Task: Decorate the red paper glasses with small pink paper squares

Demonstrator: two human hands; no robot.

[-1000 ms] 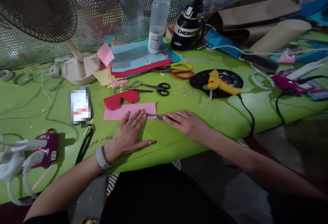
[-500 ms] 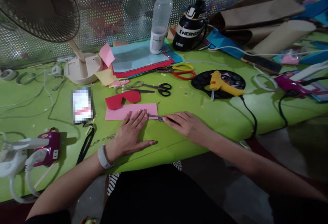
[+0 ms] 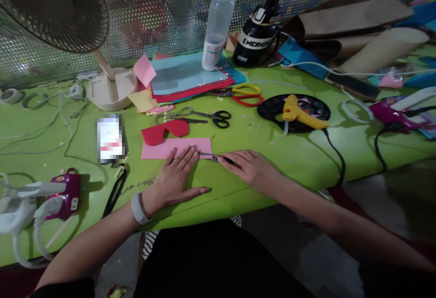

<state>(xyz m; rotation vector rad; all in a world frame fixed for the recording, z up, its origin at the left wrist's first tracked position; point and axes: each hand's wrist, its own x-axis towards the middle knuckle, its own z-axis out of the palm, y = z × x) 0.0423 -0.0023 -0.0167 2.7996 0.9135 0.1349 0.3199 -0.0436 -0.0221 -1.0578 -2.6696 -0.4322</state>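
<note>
L fingers point(image 3: 185, 158) spread on flat pink rect sheet point(image 3: 158, 151), R fingers point(image 3: 241, 155) pinching dk tool point(image 3: 215, 157).

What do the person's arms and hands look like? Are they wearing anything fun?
The left hand and right hand are both bare, with no gloves. A smooth, pale grey band goes around the left wrist; no band shows on the right one. Dark sleeves cover the upper arms, leaving the forearms bare. The fingernails are too small to describe well.

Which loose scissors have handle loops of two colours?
The red-and-yellow-handled metal scissors: one loop yellow, one red; the black-handled metal scissors have matching loops.
</note>
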